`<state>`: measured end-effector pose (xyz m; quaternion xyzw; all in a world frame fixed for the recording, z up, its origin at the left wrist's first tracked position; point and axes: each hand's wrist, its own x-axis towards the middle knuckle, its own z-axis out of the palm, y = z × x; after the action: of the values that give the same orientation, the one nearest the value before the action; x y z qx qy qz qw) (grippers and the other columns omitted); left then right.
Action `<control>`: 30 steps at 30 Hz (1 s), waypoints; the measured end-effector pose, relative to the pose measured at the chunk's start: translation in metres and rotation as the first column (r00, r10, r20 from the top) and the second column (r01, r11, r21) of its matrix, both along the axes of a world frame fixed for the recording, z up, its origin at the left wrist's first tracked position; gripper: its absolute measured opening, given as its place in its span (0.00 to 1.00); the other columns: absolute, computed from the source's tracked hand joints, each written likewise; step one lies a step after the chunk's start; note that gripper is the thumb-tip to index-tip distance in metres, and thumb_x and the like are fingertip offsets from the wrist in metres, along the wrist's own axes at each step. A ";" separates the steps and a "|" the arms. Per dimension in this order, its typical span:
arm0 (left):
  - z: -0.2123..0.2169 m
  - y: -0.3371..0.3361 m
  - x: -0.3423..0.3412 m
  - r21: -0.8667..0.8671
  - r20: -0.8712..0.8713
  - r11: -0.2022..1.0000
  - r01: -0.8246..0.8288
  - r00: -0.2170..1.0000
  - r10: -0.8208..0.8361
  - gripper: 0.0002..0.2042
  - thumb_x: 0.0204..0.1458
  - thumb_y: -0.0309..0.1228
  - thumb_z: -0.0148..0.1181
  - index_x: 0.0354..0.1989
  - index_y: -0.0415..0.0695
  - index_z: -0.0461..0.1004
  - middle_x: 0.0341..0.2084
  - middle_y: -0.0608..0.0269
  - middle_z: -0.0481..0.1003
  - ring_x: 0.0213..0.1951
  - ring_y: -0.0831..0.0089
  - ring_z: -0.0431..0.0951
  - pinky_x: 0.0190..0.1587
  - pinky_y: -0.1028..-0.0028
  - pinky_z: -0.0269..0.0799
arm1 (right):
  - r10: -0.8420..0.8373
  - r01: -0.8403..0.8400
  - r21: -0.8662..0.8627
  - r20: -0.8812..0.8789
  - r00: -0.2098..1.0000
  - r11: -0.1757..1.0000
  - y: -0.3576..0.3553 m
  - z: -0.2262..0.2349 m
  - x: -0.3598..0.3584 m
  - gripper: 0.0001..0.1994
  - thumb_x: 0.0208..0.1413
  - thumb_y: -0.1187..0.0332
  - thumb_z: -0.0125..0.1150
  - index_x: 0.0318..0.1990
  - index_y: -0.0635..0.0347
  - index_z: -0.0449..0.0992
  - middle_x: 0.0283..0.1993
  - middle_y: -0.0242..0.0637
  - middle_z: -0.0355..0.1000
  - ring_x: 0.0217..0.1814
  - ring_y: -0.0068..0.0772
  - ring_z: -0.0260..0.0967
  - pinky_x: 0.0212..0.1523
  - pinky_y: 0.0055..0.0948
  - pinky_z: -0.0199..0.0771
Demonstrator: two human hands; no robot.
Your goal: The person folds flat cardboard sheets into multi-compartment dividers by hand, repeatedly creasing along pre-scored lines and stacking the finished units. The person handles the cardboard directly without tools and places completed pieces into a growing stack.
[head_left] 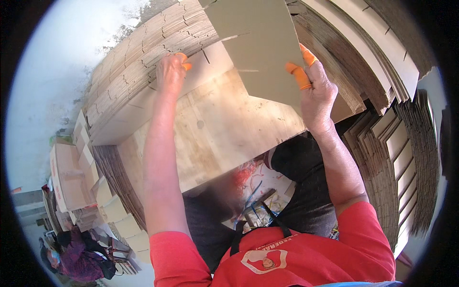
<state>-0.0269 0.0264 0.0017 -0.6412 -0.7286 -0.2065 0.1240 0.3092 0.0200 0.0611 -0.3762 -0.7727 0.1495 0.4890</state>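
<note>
A flat grey-brown cardboard sheet (260,48) with narrow slots cut into it is held up over the board. Its right edge sits in the grip of my right hand (318,93), which has orange finger covers on the thumb and a finger. My left hand (170,74), also with orange finger covers, is closed at the edge of a tall stack of slotted cardboard pieces (138,62). Whatever its fingertips pinch is hidden. Under both hands lies a pale wooden board (205,129) as the work surface.
More stacked cardboard sheets (363,33) rise at the far right, with slotted cardboard stacks (406,158) beside my right arm. Cartons (71,174) stand at the left by the wall. A person in purple (81,256) is at the lower left. Colourful scraps (256,191) lie on the floor between my legs.
</note>
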 end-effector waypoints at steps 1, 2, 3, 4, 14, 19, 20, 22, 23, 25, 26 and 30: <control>0.002 0.002 -0.001 -0.070 0.041 0.997 -0.044 0.998 0.047 0.05 0.42 0.24 0.66 0.24 0.41 0.75 0.29 0.56 0.79 0.36 0.59 0.74 0.39 0.61 0.72 | 0.015 -0.015 -0.030 -0.004 1.000 0.999 -0.001 0.000 -0.001 0.20 0.63 0.74 0.54 0.63 0.59 0.66 0.42 0.37 0.78 0.41 0.22 0.76 0.43 0.22 0.77; 0.000 0.003 -0.004 -0.037 -0.011 0.999 -0.001 1.000 0.000 0.06 0.41 0.22 0.66 0.28 0.41 0.77 0.29 0.54 0.79 0.37 0.57 0.75 0.40 0.61 0.72 | 0.030 -0.030 -0.062 -0.008 1.000 0.998 -0.002 0.000 -0.002 0.20 0.63 0.74 0.54 0.62 0.59 0.66 0.42 0.38 0.79 0.41 0.22 0.76 0.43 0.22 0.77; 0.000 0.002 -0.009 -0.006 -0.065 0.999 0.045 0.997 -0.045 0.09 0.41 0.20 0.65 0.33 0.42 0.78 0.30 0.53 0.79 0.37 0.56 0.76 0.41 0.60 0.72 | 0.028 -0.028 -0.074 -0.007 1.000 0.997 -0.003 0.000 -0.002 0.20 0.63 0.74 0.54 0.63 0.59 0.66 0.42 0.38 0.79 0.41 0.22 0.76 0.42 0.22 0.77; -0.002 0.001 -0.012 0.022 -0.120 0.996 0.091 0.989 -0.088 0.13 0.41 0.18 0.64 0.37 0.42 0.80 0.31 0.51 0.78 0.37 0.54 0.77 0.42 0.60 0.72 | 0.026 -0.026 -0.086 -0.006 1.000 0.996 -0.004 0.000 -0.003 0.20 0.63 0.75 0.54 0.63 0.59 0.66 0.42 0.39 0.79 0.41 0.22 0.76 0.42 0.22 0.77; -0.010 -0.011 0.005 0.110 -0.109 0.988 0.105 0.990 -0.093 0.12 0.44 0.28 0.68 0.35 0.46 0.73 0.25 0.58 0.77 0.33 0.57 0.77 0.34 0.59 0.72 | 0.018 -0.017 -0.045 0.024 1.000 0.999 -0.005 0.001 0.000 0.20 0.63 0.75 0.54 0.62 0.61 0.65 0.40 0.40 0.79 0.39 0.23 0.77 0.40 0.23 0.77; -0.007 -0.012 0.010 0.014 -0.113 0.992 0.124 0.986 -0.122 0.13 0.43 0.29 0.70 0.34 0.44 0.71 0.24 0.54 0.77 0.34 0.54 0.78 0.33 0.57 0.71 | 0.002 0.000 -0.038 0.041 0.999 0.999 -0.003 -0.002 0.001 0.20 0.62 0.75 0.54 0.62 0.60 0.65 0.39 0.39 0.80 0.38 0.24 0.77 0.39 0.23 0.77; -0.007 -0.013 0.010 0.030 -0.126 0.987 0.157 0.980 -0.152 0.13 0.43 0.29 0.69 0.33 0.44 0.71 0.24 0.53 0.77 0.35 0.53 0.78 0.34 0.56 0.71 | -0.001 0.004 -0.056 0.048 0.999 0.998 -0.004 -0.002 0.001 0.20 0.62 0.76 0.54 0.62 0.60 0.65 0.39 0.39 0.80 0.37 0.24 0.77 0.39 0.23 0.77; -0.008 -0.013 0.012 0.059 -0.151 0.973 0.224 0.965 -0.213 0.11 0.43 0.30 0.69 0.31 0.44 0.71 0.24 0.50 0.77 0.35 0.50 0.78 0.34 0.54 0.71 | 0.009 -0.007 -0.084 0.027 1.000 0.996 -0.004 -0.001 0.000 0.21 0.62 0.76 0.54 0.62 0.60 0.65 0.39 0.39 0.80 0.37 0.23 0.77 0.39 0.23 0.77; -0.011 -0.014 0.010 0.068 -0.133 0.977 0.204 0.972 -0.194 0.11 0.43 0.30 0.69 0.29 0.44 0.71 0.24 0.51 0.76 0.35 0.51 0.77 0.35 0.55 0.71 | 0.014 -0.013 -0.097 0.016 1.000 0.995 -0.005 -0.001 0.000 0.21 0.62 0.76 0.54 0.62 0.59 0.65 0.39 0.39 0.80 0.37 0.23 0.77 0.39 0.23 0.77; -0.016 -0.015 0.004 0.086 -0.095 0.983 0.164 0.983 -0.156 0.10 0.43 0.30 0.68 0.25 0.43 0.71 0.23 0.52 0.76 0.35 0.52 0.77 0.36 0.55 0.71 | 0.019 -0.018 -0.098 0.013 1.000 0.995 -0.005 0.000 0.000 0.21 0.61 0.77 0.54 0.62 0.59 0.65 0.39 0.40 0.80 0.37 0.24 0.77 0.39 0.23 0.77; -0.017 -0.014 0.005 0.081 -0.069 0.989 0.123 0.991 -0.118 0.09 0.43 0.30 0.68 0.24 0.44 0.71 0.23 0.53 0.76 0.34 0.53 0.76 0.37 0.56 0.71 | 0.019 -0.018 -0.100 0.014 1.000 0.995 -0.005 0.000 0.000 0.21 0.61 0.77 0.55 0.62 0.59 0.66 0.39 0.40 0.80 0.38 0.24 0.77 0.39 0.23 0.77; -0.018 -0.013 0.005 0.037 -0.017 0.999 0.032 0.999 -0.031 0.06 0.44 0.29 0.66 0.22 0.45 0.74 0.22 0.56 0.75 0.34 0.59 0.74 0.39 0.60 0.71 | 0.017 -0.017 -0.067 0.003 1.000 0.998 -0.003 -0.001 -0.001 0.22 0.60 0.78 0.55 0.62 0.60 0.66 0.39 0.42 0.80 0.39 0.26 0.78 0.39 0.23 0.77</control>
<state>-0.0224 0.0131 -0.0160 -0.6519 -0.7134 -0.2167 0.1383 0.3086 0.0165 0.0598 -0.3858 -0.7712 0.1787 0.4737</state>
